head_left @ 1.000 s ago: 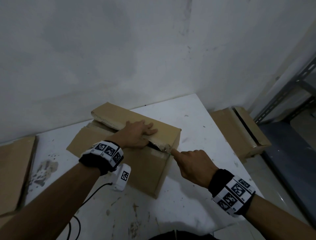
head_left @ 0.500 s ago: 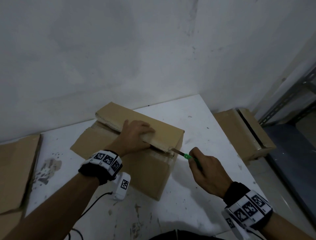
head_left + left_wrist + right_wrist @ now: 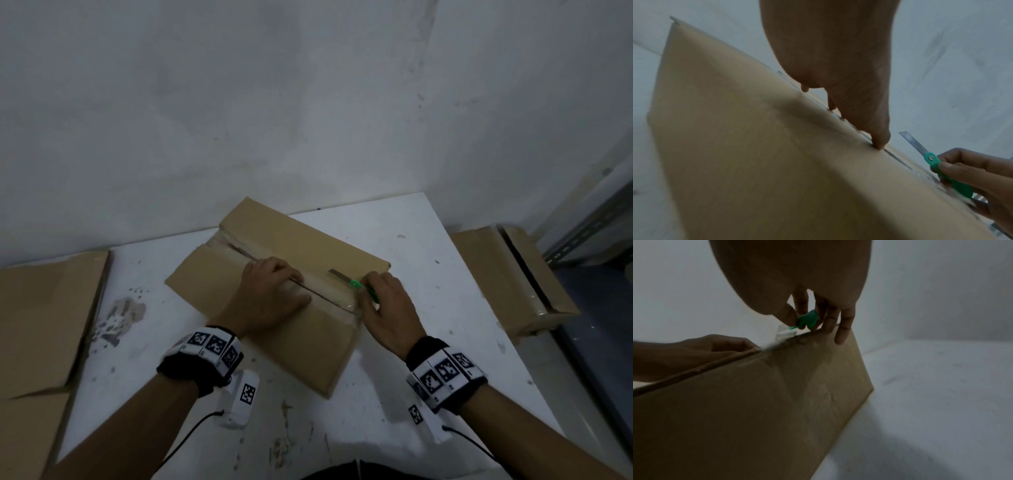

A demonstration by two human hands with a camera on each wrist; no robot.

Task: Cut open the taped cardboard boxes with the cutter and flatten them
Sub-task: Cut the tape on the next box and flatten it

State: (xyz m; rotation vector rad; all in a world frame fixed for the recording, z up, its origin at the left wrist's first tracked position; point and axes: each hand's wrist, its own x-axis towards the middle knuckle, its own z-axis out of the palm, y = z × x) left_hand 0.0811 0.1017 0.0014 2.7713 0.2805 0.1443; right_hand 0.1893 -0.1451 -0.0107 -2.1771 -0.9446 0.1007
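— Both hands are working on the box (image 3: 274,308). What is the left hand (image 3: 270,298) doing?

— It is lying on the near top flap, its fingers (image 3: 879,139) curling into the open slit along the middle of the top, with nothing else in its grasp.

— And the right hand (image 3: 383,308)?

— It is gripping the cutter (image 3: 356,286) by its green handle, thumb and fingers pinched around it, at the right end of that slit. The metal blade is pointing up and away, over the far flap, clear of the cardboard as far as the left wrist view shows.

— Where is the box sitting?

— On the white table (image 3: 428,257), angled, its right end toward the table's right side. Clear tape (image 3: 785,334) is hanging loose at that end, just below the cutter.

— Anything else nearby?

— Flat cardboard (image 3: 44,315) is lying at the left edge of the table, and another box (image 3: 513,277) is sitting off to the right, beside a metal rack (image 3: 582,236).
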